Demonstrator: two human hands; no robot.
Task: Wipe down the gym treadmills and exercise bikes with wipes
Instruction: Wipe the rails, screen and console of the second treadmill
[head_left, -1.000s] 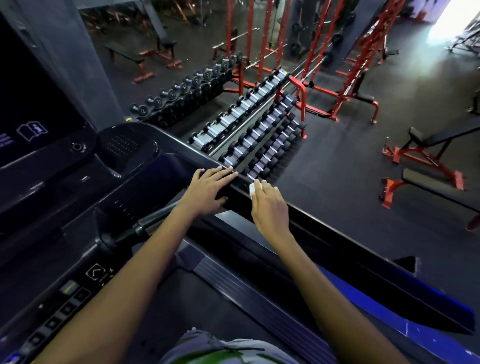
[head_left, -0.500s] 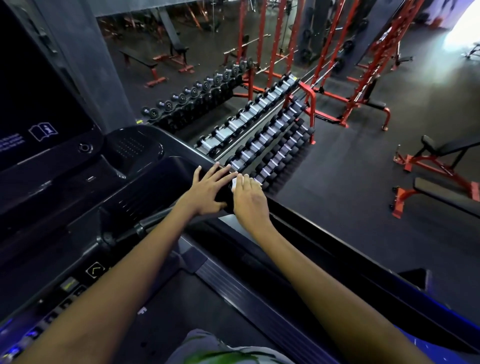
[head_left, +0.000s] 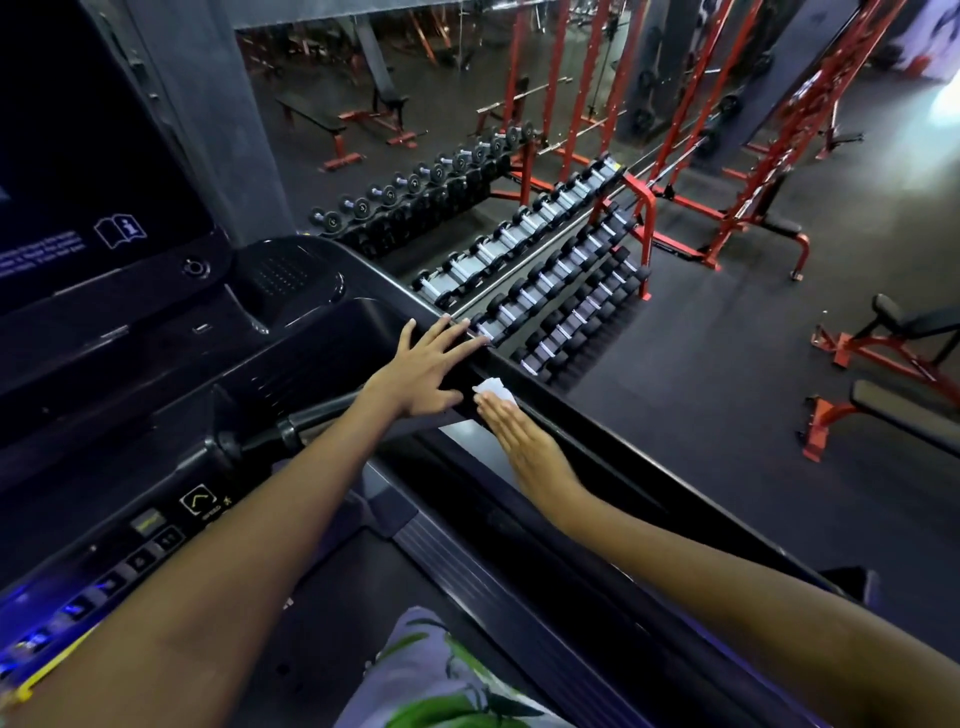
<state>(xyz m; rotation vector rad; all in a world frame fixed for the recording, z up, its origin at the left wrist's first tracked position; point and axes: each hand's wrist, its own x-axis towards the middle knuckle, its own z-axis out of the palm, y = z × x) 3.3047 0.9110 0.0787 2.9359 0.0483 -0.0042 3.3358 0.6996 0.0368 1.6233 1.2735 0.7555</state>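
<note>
Wiping the treadmill's right side rail is the step in hand: a white wipe lies flat on the rail's top face, near where the rail meets the console, and the right hand presses it there with fingers straight and close together, pinching nothing. Just beside it, the left hand rests open on the rail's upper end, fingers spread flat and holding nothing, likely as a brace.

To do this well, I would keep the palm's weight over the wipe so the whole sheet stays in contact, and draw it along the rail in long overlapping strokes rather than short dabs. The rail's inner and outer edges probably need a pass too, with the wipe folded over the corner. The left hand covers a patch that still wants wiping.

Beyond the rail stand dumbbell racks on the dark floor, with red frames and benches further off.
</note>
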